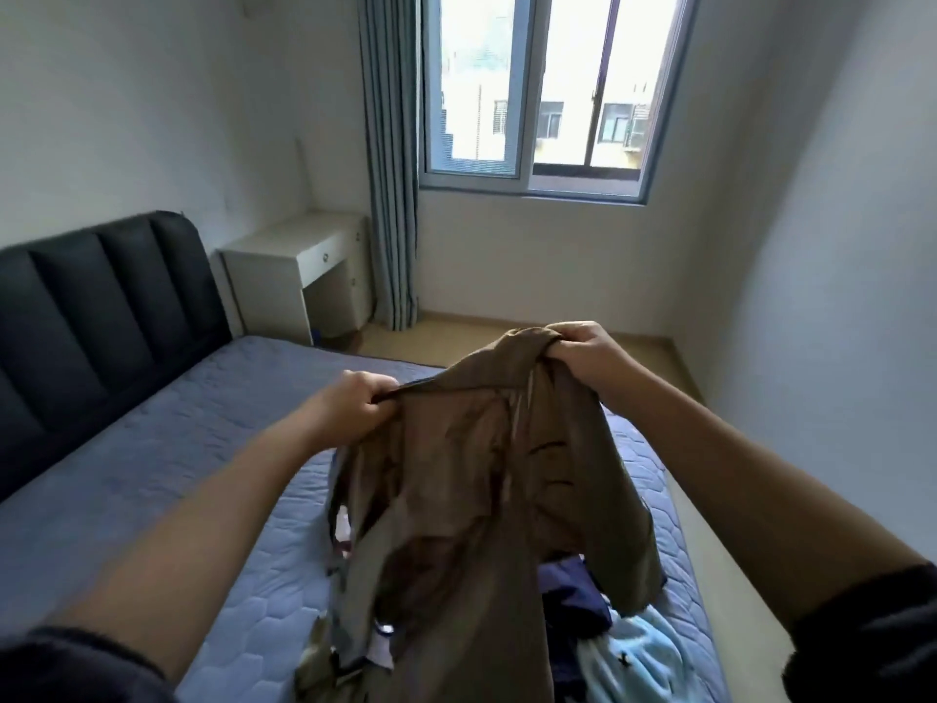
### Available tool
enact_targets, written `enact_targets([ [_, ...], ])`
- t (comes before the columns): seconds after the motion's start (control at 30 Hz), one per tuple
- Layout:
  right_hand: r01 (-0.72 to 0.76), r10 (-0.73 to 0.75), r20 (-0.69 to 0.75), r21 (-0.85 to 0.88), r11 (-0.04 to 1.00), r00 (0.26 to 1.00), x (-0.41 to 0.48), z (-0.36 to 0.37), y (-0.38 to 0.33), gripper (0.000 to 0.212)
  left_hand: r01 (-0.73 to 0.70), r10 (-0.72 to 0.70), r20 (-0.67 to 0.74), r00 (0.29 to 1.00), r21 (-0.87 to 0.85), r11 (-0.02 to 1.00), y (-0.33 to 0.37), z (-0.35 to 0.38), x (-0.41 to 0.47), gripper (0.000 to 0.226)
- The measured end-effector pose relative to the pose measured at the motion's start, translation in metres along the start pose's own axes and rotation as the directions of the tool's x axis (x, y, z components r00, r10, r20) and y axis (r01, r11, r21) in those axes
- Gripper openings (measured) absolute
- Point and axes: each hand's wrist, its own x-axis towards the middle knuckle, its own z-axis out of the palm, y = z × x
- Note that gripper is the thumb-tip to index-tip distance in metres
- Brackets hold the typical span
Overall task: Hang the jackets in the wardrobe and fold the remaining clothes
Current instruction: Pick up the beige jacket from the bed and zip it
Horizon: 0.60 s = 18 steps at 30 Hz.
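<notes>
1. White walls (127,93) enclosed the room, and daylight came through a window (481,93).
2. A grey-blue curtain (390,170) hung left of it.
3. A white desk (289,246) stood between curtain and bed (152,449).
4. The headboard (101,307) was dark; the floor (431,342) pale wood.

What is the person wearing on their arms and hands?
The left sleeve and right sleeve are dark and look fuzzy, pushed up near the elbows, so the forearms are bare. The left hand and right hand are bare too: no gloves, watch or rings show.
</notes>
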Motion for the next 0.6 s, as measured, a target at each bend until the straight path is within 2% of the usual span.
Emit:
enact_targets([
  [0.07,0.032,-0.032,0.029,-0.017,0.999,0.999,0.005,0.008,-0.018,0.026,-0.026,0.025,-0.010,1.000,-0.091,0.996,0.016,0.011,0.004,0.015],
  [0.13,0.076,-0.073,0.047,-0.080,0.994,0.996,0.009,0.017,-0.031,0.020,-0.068,0.064,-0.025,0.998,-0.273,0.959,0.037,0.017,0.009,0.013],
  [0.23,0.167,-0.165,0.024,-0.175,0.970,0.986,0.016,0.026,-0.049,0.019,-0.082,0.103,0.004,0.995,-0.572,0.816,0.073,0.022,0.015,0.030],
  [0.33,0.263,-0.280,-0.026,-0.264,0.928,0.960,0.018,0.013,-0.062,0.015,-0.103,0.035,-0.125,0.991,-0.593,0.799,0.093,0.018,0.028,0.018],
  [0.4,0.281,-0.288,0.043,-0.401,0.872,0.957,0.017,-0.008,-0.055,0.013,-0.145,-0.003,-0.242,0.970,-0.592,0.793,0.094,0.002,0.038,0.018],
  [0.43,0.237,-0.211,0.109,-0.494,0.837,0.971,0.014,-0.018,-0.046,0.015,-0.171,0.003,-0.277,0.961,-0.586,0.792,0.094,-0.008,0.042,0.023],
  [0.5,0.098,0.056,0.196,-0.694,0.714,0.979,0.005,-0.029,-0.020,0.025,-0.212,0.026,-0.309,0.951,-0.585,0.783,0.097,-0.030,0.050,0.034],
  [0.57,-0.014,0.259,0.172,-0.810,0.586,0.950,-0.001,-0.032,0.009,0.025,-0.231,0.006,-0.333,0.943,-0.641,0.732,0.106,-0.047,0.059,0.040],
  [0.6,-0.062,0.294,0.152,-0.792,0.607,0.944,-0.005,-0.032,0.020,0.021,-0.217,-0.039,-0.338,0.940,-0.685,0.696,0.111,-0.053,0.064,0.039],
])
